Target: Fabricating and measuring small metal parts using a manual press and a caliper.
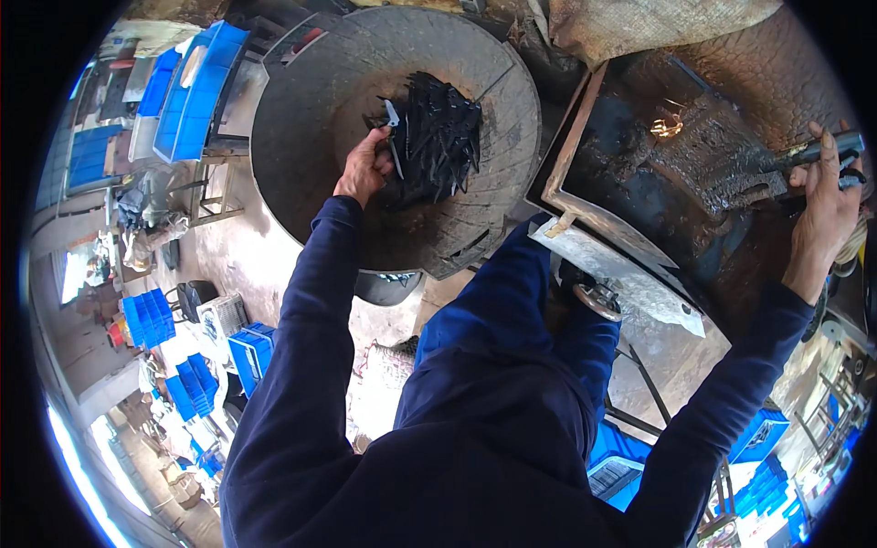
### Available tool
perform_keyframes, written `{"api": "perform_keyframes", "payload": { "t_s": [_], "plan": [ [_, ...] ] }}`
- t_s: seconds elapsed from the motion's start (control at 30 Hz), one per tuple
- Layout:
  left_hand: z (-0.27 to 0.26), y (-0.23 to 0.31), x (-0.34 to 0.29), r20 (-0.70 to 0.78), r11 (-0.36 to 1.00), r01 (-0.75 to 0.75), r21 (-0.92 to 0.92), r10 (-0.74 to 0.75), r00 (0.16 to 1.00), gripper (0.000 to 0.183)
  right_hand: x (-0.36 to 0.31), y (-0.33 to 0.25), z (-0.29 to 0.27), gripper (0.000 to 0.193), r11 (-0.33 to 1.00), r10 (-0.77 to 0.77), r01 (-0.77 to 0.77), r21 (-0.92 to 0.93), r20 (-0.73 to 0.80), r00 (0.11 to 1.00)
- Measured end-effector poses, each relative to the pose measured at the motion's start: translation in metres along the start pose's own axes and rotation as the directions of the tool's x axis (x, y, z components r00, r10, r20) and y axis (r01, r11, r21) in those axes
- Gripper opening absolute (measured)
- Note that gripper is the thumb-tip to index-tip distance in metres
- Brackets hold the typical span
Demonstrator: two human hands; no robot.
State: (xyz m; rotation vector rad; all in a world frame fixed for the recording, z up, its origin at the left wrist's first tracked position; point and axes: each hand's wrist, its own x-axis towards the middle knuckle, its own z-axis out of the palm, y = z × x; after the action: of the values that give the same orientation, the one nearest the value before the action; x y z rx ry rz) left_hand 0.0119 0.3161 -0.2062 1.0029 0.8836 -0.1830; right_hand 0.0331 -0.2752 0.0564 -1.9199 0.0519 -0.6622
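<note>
Left grip pinching one slim piece over round pan; right grip closed round tool handle. Beyond, dark heap in pan. Work looks midway, one piece in hand; can't tell whether heap is done or waiting.

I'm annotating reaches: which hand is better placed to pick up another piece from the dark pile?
Probably the left hand: it's beside the dark pile, though holding a thin piece. The right hand grips a handle, well away.

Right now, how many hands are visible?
2: the left hand, holding a thin piece over the round pan; the right hand, gripping a handle at far right. Others could be hidden behind clutter.
</note>
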Motion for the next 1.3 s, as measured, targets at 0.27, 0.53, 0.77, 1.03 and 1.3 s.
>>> {"api": "perform_keyframes", "payload": {
  "t_s": [0.27,0.53,0.77,1.03,1.3],
  "plan": [
    [0.015,0.014,-0.008,0.13,0.825,-0.104,0.556,0.037,0.991,0.036,-0.002,-0.003,0.004,0.045,1.0,0.015,-0.015,0.025,-0.003,1.0],
    [0.018,0.002,-0.016,0.273,0.276,-0.341,0.899,0.256,0.927,0.051,-0.005,-0.011,0.005,0.048,0.998,0.044,-0.044,0.034,-0.007,0.999],
    [0.015,-0.002,-0.029,0.42,0.67,-0.355,0.652,0.071,0.905,0.057,-0.005,-0.009,0.007,0.047,0.999,0.016,-0.015,0.047,-0.008,1.0],
    [0.012,-0.008,-0.013,0.453,0.31,-0.447,0.839,0.059,0.89,0.055,-0.006,-0.01,0.005,0.045,0.999,-0.009,0.008,-0.04,-0.02,1.0],
    [0.016,0.012,-0.012,0.369,-0.183,-0.349,0.919,0.087,0.926,0.046,-0.007,-0.01,0.004,0.043,1.0,-0.012,0.012,-0.016,-0.001,1.0]
  ]
}}
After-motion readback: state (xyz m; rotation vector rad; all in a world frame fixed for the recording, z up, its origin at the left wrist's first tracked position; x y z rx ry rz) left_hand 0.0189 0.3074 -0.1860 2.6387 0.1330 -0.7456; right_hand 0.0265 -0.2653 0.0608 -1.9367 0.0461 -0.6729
